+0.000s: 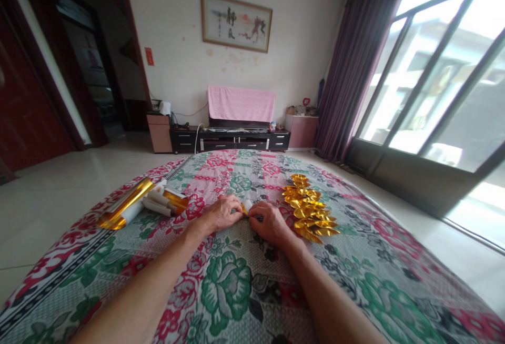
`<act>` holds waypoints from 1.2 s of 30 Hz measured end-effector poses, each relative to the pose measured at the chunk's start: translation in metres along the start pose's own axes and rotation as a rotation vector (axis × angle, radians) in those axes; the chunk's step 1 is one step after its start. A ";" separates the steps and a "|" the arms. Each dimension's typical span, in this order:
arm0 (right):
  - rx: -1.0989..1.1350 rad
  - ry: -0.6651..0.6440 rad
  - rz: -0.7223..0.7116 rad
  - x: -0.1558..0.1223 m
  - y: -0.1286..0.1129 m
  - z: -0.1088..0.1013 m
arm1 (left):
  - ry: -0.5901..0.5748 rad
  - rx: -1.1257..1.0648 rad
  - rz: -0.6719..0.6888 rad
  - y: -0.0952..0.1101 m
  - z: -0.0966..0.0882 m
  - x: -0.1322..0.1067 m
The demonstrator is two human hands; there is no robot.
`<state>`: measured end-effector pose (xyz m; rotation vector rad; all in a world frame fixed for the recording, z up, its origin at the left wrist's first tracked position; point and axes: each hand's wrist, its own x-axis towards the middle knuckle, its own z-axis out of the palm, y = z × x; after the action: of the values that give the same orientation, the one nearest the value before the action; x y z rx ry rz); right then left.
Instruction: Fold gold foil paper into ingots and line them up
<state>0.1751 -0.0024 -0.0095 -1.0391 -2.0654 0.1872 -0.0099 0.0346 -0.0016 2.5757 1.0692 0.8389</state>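
Between my hands, low over the patterned cloth, is a small piece of gold and white foil paper (pixel 246 207), mostly covered by my fingers. My left hand (pixel 223 213) pinches it from the left. From the right, my right hand (pixel 270 221) closes on it with thumb and fingers together. Just right of my right hand lie rows of folded gold foil paper pieces (pixel 311 210), boat-like with pointed ends. Off to the left are loosely rolled gold foil sheets (pixel 126 204) with white backs, stacked over one another.
A floral cloth (pixel 226 286) covers the rounded surface under my hands. Beyond it stands a low black cabinet (pixel 244 141) with a pink towel (pixel 241 103) draped over something above it. A purple curtain (pixel 343 70) and large windows are on the right, a doorway on the left.
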 end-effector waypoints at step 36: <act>0.111 -0.004 0.010 -0.001 0.005 -0.006 | 0.139 0.132 -0.075 -0.005 0.022 0.005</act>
<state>0.1832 -0.0012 -0.0085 -0.9824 -2.0290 0.3060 0.0024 0.0416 -0.0193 2.5967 1.2933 0.9717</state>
